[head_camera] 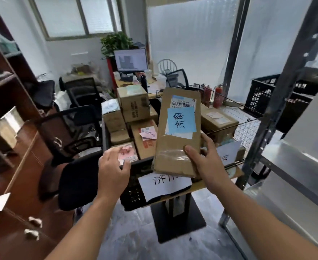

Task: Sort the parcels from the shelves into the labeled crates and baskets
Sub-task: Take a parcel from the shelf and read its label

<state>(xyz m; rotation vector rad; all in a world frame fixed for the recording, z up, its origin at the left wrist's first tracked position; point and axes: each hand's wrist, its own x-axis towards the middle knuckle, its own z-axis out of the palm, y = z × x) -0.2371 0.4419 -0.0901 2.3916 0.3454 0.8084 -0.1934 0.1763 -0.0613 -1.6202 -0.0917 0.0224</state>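
Note:
My right hand (203, 162) grips the lower end of a flat brown parcel (175, 147) with a barcode label and a blue handwritten note, holding it upright above a black crate (135, 166). That crate carries a white handwritten label (163, 182) on its front and holds several cardboard boxes (132, 104). My left hand (113, 166) hovers with relaxed fingers over the crate's near left rim, holding nothing. To the right, a wire basket (246, 122) with its own white label holds another brown box (218, 119).
A black office chair (79, 177) stands at the left against a wooden cabinet (23, 166). Metal shelving (295, 147) rises at the right with a black crate (266, 98) on it. A cluttered desk with a monitor (131, 61) stands behind, fire extinguishers (218, 96) beside it.

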